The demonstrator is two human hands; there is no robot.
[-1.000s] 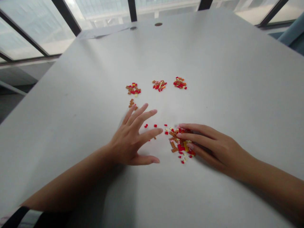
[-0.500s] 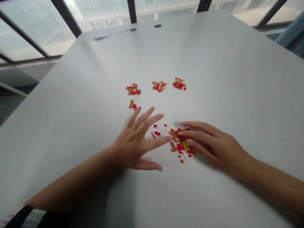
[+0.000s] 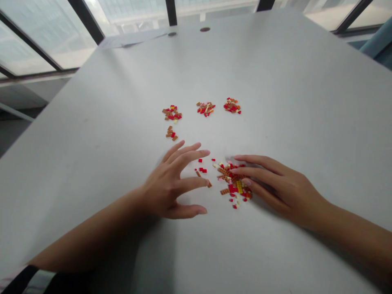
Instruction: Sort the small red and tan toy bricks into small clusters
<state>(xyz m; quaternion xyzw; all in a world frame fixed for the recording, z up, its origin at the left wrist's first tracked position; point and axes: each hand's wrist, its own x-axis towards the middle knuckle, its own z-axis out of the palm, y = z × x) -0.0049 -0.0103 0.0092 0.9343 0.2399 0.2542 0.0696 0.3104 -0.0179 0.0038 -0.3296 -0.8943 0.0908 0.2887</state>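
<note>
A loose pile of small building bricks (image 3: 234,185) in red, brown, yellow, white and pink lies on the white table. My right hand (image 3: 281,188) rests at the pile's right side, fingers stretched out and partly covering some bricks. To the left, my left hand (image 3: 171,183) is spread wide, its index fingertip at a brown brick (image 3: 209,183) set apart from the pile. Beyond that fingertip are a few red bricks (image 3: 202,170) and a thin brown brick (image 3: 198,174). Neither hand is closed around anything.
Farther back, three brick clusters stand in a row: a left one (image 3: 172,113), a middle one (image 3: 206,109) and a right one (image 3: 232,105). A smaller brown-and-red group (image 3: 171,134) sits nearer. Windows (image 3: 131,16) line the table's far side.
My left index finger has drawn back leftward from the pile, and a brown brick has slid left with it. My right hand stays almost where it was.
</note>
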